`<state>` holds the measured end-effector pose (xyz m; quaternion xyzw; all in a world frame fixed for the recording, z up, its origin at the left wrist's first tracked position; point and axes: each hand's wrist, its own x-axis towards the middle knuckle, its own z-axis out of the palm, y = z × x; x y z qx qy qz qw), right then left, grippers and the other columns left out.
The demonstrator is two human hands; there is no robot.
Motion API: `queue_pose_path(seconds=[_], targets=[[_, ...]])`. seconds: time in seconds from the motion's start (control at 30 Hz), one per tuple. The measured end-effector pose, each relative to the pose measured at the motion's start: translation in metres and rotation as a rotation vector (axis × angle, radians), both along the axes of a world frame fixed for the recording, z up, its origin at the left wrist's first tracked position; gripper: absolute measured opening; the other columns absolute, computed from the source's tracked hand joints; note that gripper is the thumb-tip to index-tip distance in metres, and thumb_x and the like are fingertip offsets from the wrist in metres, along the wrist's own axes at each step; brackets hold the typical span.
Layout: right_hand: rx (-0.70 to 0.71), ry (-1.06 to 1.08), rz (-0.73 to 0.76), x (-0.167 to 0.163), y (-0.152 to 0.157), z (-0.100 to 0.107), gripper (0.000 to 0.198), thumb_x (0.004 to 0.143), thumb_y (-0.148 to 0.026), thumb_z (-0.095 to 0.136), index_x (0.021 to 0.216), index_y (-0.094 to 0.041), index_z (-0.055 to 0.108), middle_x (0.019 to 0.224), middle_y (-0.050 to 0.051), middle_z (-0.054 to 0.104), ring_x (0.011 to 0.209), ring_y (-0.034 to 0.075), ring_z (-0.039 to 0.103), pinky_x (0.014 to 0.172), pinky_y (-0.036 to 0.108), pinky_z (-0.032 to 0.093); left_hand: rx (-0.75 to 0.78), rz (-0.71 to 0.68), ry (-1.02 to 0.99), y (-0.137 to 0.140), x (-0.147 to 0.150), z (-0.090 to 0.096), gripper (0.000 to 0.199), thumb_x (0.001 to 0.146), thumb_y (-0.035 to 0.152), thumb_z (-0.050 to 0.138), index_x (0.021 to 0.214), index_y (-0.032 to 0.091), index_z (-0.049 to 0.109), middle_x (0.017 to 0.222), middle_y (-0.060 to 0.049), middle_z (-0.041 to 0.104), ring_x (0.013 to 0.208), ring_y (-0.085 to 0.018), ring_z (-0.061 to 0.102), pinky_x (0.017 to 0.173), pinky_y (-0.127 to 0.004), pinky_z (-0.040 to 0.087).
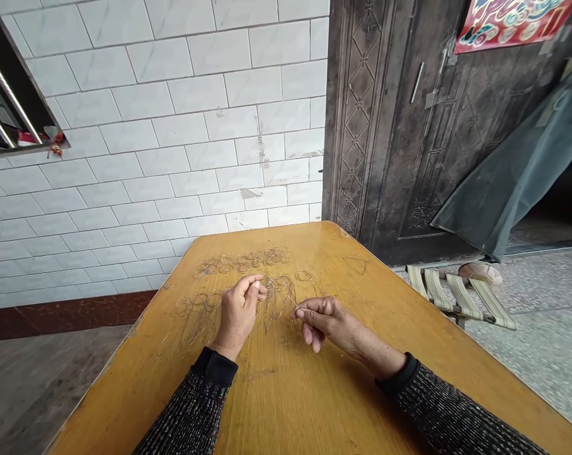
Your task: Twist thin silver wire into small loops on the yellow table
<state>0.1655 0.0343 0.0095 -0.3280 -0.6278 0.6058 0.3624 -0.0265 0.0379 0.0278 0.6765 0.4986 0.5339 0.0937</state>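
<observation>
Thin wires bent into loops with long tails lie in groups on the wooden table (286, 392). My left hand (238, 313) is above the middle group, its thumb and fingertips pinched on a thin wire loop (265, 281). To its right, my right hand (328, 319) pinches a thin wire between thumb and forefinger, the other fingers curled below. That wire runs up and left toward my left hand; whether both hold one piece is hard to tell. Several looped wires (198, 303) rest left of my left hand, and a bunched row of wire coils (243, 260) lies farther back.
A single wire loop (304, 276) and a triangular bent wire (356, 264) lie toward the table's right side. White wall tiles (210, 136) stand behind the table. On the right are a dark carved door (399, 133), a grey curtain (517, 170) and a striped folding stool (461, 297).
</observation>
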Motion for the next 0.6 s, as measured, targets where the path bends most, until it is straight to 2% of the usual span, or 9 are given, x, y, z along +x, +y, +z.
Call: queue_pose_path(seconds=[0.1,0.23,0.4,0.6], targets=[[-0.018,-0.018,-0.001,-0.0017,0.0021,-0.0034,0.042,0.068,-0.056,0.059,0.071,-0.014,0.055,0.048,-0.002,0.061,0.034,0.007,0.051,0.036,0.017,0.035,-0.12,-0.147,-0.231,-0.0037,0.0083,0.0015,0.03,0.086,0.034,0.041,0.095,0.011,0.058,0.071,-0.004,0.066,0.059,-0.014,0.065,0.062,-0.027,0.052],[-0.022,-0.034,-0.022,-0.002,0.0023,-0.0019,0.042,0.068,-0.056,0.058,0.066,-0.014,0.053,0.048,-0.002,0.06,0.034,0.006,0.051,0.037,0.016,0.033,-0.169,-0.179,-0.355,-0.007,0.0109,0.004,0.037,0.086,0.041,0.04,0.098,0.01,0.057,0.073,-0.007,0.066,0.06,-0.016,0.065,0.062,-0.029,0.052],[-0.02,-0.033,-0.048,-0.0032,0.0011,-0.0003,0.043,0.067,-0.057,0.058,0.064,-0.015,0.052,0.048,-0.002,0.06,0.036,0.007,0.052,0.037,0.017,0.032,-0.212,-0.163,-0.379,-0.0066,0.0084,0.0034,0.043,0.087,0.045,0.035,0.106,0.01,0.052,0.078,-0.009,0.066,0.062,-0.016,0.065,0.063,-0.03,0.051],[-0.02,-0.003,-0.137,0.0,0.0095,-0.0009,0.041,0.068,-0.055,0.057,0.073,-0.014,0.056,0.05,-0.001,0.061,0.038,0.008,0.054,0.037,0.018,0.033,-0.169,-0.166,-0.257,-0.003,0.0073,-0.005,0.035,0.082,0.034,0.049,0.11,0.013,0.048,0.088,-0.01,0.066,0.068,-0.016,0.065,0.067,-0.03,0.051]])
